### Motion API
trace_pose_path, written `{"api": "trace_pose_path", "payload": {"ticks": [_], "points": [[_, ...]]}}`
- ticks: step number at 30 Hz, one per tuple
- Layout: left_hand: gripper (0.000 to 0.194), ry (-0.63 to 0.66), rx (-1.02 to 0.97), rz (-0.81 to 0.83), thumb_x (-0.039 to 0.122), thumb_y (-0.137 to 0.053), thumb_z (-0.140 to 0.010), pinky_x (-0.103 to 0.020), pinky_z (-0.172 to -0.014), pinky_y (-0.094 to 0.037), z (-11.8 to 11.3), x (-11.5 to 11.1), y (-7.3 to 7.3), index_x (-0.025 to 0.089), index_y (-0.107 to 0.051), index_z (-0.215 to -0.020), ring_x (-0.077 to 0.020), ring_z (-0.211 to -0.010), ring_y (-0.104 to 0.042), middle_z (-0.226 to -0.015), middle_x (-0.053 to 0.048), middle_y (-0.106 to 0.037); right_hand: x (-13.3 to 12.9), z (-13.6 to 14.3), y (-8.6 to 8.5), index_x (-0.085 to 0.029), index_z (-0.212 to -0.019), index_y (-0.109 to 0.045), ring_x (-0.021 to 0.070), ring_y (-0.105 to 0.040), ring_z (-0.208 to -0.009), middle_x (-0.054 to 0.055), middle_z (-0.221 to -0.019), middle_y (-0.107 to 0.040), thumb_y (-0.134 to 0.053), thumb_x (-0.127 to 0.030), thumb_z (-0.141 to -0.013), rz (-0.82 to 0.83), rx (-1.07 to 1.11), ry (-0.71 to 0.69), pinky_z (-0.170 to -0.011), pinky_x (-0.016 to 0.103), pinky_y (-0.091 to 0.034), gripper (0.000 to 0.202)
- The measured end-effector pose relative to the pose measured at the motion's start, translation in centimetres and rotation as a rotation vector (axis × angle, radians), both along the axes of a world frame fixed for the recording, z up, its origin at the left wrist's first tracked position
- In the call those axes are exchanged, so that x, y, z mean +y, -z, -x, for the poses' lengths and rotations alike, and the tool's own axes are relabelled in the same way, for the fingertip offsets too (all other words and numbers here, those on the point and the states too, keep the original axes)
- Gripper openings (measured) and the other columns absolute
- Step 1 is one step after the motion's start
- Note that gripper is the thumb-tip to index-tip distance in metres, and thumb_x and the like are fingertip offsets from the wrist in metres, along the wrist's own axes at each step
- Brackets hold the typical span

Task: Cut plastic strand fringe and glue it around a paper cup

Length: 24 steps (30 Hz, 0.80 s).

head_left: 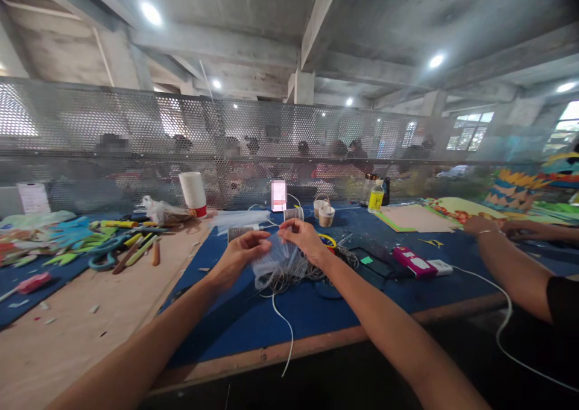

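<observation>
- Far left of the clear film (271, 271), blue and green gloves (76, 235) lie heaped near teal-handled scissors (108, 243).
- Left of the film and farther back, I see a stack of cups (192, 194) standing upright.
- At the film's left edge, my left hand (244, 250) has thumb and fingertips drawn close together; I cannot tell whether they grip it.
- The film hangs between my two hands, over a tangle of cord (283, 284). In front of it, a white cord (287, 324) trails past the table's edge.
- At the film's upper right, my right hand (303, 236) pinches it between thumb and forefinger.
- Behind the film to the right, I find two small pots (326, 217) and, farther right, a yellow-labelled bottle (376, 199).
- Right of the film, a purple box (411, 261) touches a white block (440, 268).
- Far right of the film, a co-worker's hand (482, 224) rests beside a printed sheet (459, 213).
</observation>
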<state>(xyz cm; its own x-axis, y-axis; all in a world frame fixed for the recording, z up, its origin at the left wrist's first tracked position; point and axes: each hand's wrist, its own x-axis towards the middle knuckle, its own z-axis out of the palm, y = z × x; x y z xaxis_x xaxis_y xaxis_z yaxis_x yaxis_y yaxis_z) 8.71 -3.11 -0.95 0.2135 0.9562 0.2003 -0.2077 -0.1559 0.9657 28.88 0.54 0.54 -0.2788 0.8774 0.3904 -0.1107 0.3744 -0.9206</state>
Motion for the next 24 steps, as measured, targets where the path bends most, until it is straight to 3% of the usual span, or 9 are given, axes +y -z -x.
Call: {"api": "trace_pose_path", "payload": {"ticks": [4,10,16,24], "points": [[0.045,0.075,0.057,0.047,0.026,-0.088,-0.067,-0.025,-0.066,-0.047,0.1,0.0,0.0,0.019,-0.072,-0.108,-0.0131,-0.070,-0.064,-0.087,-0.004,-0.073,1.4,-0.7,0.0,-0.019,-0.091,-0.066,0.0128,-0.060,-0.057,-0.002,-0.070,-0.063,-0.081,-0.046,-0.067,-0.026,0.069,0.195,-0.057,0.025,-0.047,0.039],[0.038,0.107,0.129,0.118,0.030,-0.088,-0.067,-0.024,-0.056,-0.041,0.3,-0.1,0.0,0.019,-0.074,-0.100,-0.0108,-0.059,-0.059,-0.081,-0.003,-0.072,2.6,-2.0,-0.5,-0.019,-0.099,-0.065,0.0108,-0.056,-0.060,-0.002,-0.078,-0.063,-0.080,-0.045,-0.066,-0.034,0.206,0.329,-0.054,0.023,-0.049,0.044],[0.027,0.010,0.169,0.014,0.035,-0.086,-0.069,-0.022,-0.054,-0.036,0.5,0.2,0.1,0.018,-0.075,-0.086,-0.0090,-0.059,-0.053,-0.076,-0.001,-0.068,3.0,-2.4,-0.9,-0.018,-0.105,-0.066,0.0083,-0.054,-0.060,-0.005,-0.073,-0.057,-0.084,-0.041,-0.064,-0.017,0.321,0.316,-0.057,0.022,-0.049,0.050],[0.027,0.005,0.182,-0.028,0.041,-0.082,-0.073,-0.022,-0.053,-0.035,0.6,-0.1,-0.3,0.018,-0.071,-0.081,-0.0089,-0.056,-0.047,-0.068,0.001,-0.059,3.1,-3.3,-1.7,-0.019,-0.099,-0.067,0.0117,-0.065,-0.068,0.002,-0.083,-0.073,-0.086,-0.043,-0.062,0.031,0.422,0.287,-0.066,0.024,-0.054,0.048]]}}
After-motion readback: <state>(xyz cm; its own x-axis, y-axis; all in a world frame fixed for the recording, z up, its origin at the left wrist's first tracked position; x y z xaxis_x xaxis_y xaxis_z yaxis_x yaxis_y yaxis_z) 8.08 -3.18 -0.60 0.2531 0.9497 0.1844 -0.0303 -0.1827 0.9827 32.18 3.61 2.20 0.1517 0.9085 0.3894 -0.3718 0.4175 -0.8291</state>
